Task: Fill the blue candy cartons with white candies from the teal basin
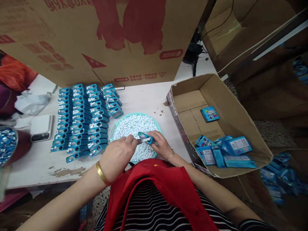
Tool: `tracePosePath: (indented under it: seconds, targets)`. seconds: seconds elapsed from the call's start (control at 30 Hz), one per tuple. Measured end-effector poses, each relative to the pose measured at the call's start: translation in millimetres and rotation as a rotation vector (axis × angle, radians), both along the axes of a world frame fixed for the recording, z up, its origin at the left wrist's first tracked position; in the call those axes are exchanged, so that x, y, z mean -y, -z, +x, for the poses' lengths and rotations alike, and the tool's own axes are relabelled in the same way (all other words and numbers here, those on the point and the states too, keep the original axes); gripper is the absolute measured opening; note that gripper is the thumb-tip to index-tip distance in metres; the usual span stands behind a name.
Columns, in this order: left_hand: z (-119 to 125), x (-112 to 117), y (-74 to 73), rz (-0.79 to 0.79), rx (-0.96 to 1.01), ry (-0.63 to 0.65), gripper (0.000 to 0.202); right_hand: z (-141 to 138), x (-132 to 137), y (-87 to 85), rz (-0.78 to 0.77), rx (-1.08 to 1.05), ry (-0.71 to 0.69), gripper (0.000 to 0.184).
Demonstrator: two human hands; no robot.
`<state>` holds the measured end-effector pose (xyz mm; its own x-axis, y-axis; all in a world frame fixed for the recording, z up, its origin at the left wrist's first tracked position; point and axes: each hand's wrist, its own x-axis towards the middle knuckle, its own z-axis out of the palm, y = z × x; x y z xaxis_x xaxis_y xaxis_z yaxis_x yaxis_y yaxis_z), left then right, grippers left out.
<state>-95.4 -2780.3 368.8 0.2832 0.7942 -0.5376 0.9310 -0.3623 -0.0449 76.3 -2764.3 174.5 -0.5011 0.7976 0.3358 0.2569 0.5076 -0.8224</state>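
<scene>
My left hand, with a gold bangle at the wrist, is closed on a small scoop, most of which the fingers hide. The scoop's tip meets the open end of a small blue box, where some white pellets show. Around that box are the fingers of my right hand, which has a thin bracelet at its wrist. Both hands are over a pale turquoise basin filled with small white pellets.
Rows of blue boxes stand left of the basin, white pellets showing in their openings. An open carton with several blue boxes is at right. A large cardboard box walls the back. A white scale and a pot are far left.
</scene>
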Motion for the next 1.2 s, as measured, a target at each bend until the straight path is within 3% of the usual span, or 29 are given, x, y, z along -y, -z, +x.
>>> tracePosePath:
  seconds: [0.07, 0.13, 0.2, 0.3, 0.4, 0.47, 0.53, 0.63, 0.73, 0.83, 1.0, 1.2]
  targets:
    - [-14, 3, 4.2, 0.055, 0.028, -0.037, 0.026, 1, -1, 2.1, -0.015, -0.002, 0.008, 0.053]
    - [-39, 10, 19.7, 0.096, 0.058, -0.135, 0.024, 4, -2, 2.5, -0.022, -0.006, 0.02, 0.051]
    - [-66, 20, 47.9, 0.078, 0.08, -0.246, 0.024, 9, -3, 0.2, -0.038, -0.017, 0.047, 0.047]
    - [-93, 39, 107.1, -0.055, 0.15, -0.346, 0.02, 17, -7, -7.4, -0.104, -0.048, 0.117, 0.039]
    - [-85, 50, 167.2, -0.121, 0.322, -0.405, 0.019, 24, -11, -16.0, -0.148, -0.064, 0.184, 0.034]
    - [-67, 49, 198.3, -0.107, 0.392, -0.417, 0.021, 27, -14, -20.0, -0.156, -0.068, 0.224, 0.032]
    - [-49, 44, 219.9, -0.078, 0.449, -0.427, 0.025, 28, -15, -22.2, -0.163, -0.074, 0.263, 0.031]
    - [-36, 38, 236.2, -0.048, 0.546, -0.444, 0.029, 29, -15, -22.4, -0.177, -0.085, 0.296, 0.031]
    - [-41, 40, 236.5, -0.031, 0.631, -0.454, 0.025, 30, -13, -20.5, -0.184, -0.088, 0.305, 0.032]
    - [-56, 47, 220.9, -0.018, 0.701, -0.447, 0.026, 33, -11, -18.1, -0.177, -0.074, 0.306, 0.033]
    - [-72, 45, 162.2, 0.042, 0.817, -0.391, 0.027, 37, -10, -14.7, -0.129, -0.035, 0.239, 0.033]
    - [-63, 22, 87.9, 0.064, 0.766, -0.234, 0.027, 28, -9, -9.6, -0.03, 0.032, 0.117, 0.044]
